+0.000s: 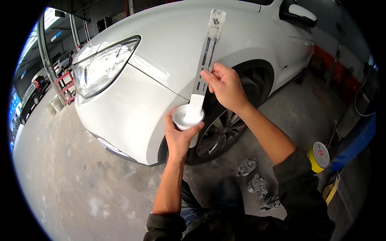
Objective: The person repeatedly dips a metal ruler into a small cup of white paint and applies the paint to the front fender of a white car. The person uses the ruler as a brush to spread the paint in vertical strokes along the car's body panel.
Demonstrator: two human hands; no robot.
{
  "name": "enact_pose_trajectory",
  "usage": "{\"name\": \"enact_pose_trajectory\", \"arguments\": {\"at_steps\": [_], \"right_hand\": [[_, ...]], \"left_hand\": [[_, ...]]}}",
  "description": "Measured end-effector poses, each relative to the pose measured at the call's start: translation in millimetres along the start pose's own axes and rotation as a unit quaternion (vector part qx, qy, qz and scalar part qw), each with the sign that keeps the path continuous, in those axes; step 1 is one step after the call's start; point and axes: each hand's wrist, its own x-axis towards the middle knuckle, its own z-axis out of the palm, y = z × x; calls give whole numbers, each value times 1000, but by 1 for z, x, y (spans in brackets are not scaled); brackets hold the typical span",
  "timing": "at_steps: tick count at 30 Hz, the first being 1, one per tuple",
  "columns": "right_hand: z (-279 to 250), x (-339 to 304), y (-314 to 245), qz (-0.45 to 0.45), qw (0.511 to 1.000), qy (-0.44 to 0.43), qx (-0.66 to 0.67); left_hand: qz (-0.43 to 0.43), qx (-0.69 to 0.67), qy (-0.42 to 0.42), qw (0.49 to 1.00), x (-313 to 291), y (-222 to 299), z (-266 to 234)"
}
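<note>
My left hand (179,138) is wrapped round a small cup (175,119) that holds white paint (183,113). Between the thumb and fingers of my right hand (226,85) is a flat, slotted mixing stick (210,45), tilted with its top leaning right. White paint coats its lower part, and the tip reaches down into the cup. Just behind both hands stands a white car (161,48), its front fender and wheel (219,134) close to the cup. How deep the tip sits in the paint is hard to make out.
Several crumpled grey objects (257,185) lie on the floor at the lower right. A yellow can with a white lid (320,156) stands beside a blue object (354,146) there. At the far left are a red cart (64,85), pale buckets (55,105) and a dark car (31,96).
</note>
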Motion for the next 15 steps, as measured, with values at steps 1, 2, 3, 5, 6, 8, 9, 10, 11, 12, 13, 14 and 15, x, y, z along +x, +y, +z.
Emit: {"name": "enact_pose_trajectory", "arguments": {"at_steps": [1, 2, 3, 5, 6, 8, 9, 10, 11, 12, 13, 14, 15], "right_hand": [[-2, 7, -2, -32, 999, 30, -19], [2, 6, 3, -19, 999, 25, -41], [7, 4, 11, -6, 998, 19, -62], [23, -11, 29, -68, 997, -3, -49], [22, -14, 30, -47, 998, -24, -39], [15, 2, 13, -5, 1000, -14, -14], [10, 10, 6, 18, 1000, -11, -3], [0, 14, 3, 33, 999, 9, 14], [3, 10, 8, 25, 1000, 9, -5], [10, 1, 19, 17, 1000, 9, -24], [12, -8, 29, 9, 999, 14, -46], [19, -15, 35, 36, 999, -23, -32], [22, -15, 39, 43, 999, -26, 9]], "left_hand": [[6, 2, 3, 1000, 1, -2, 1], [12, 4, 5, 1000, 3, -4, 3], [18, 7, 8, 1000, 5, -6, 4], [25, 7, 8, 1000, 6, -14, 13], [31, 17, 14, 999, 5, -18, 14], [29, 45, 32, 998, 3, -12, 9], [28, 50, 38, 998, 3, -13, 6], [25, 50, 36, 998, 4, -13, 8], [22, 51, 35, 998, 4, -14, 10], [22, 54, 39, 998, 3, -14, 12], [21, 50, 38, 998, 2, -13, 18], [20, 51, 40, 998, 2, -13, 19], [19, 52, 41, 998, 1, -13, 20]]}}
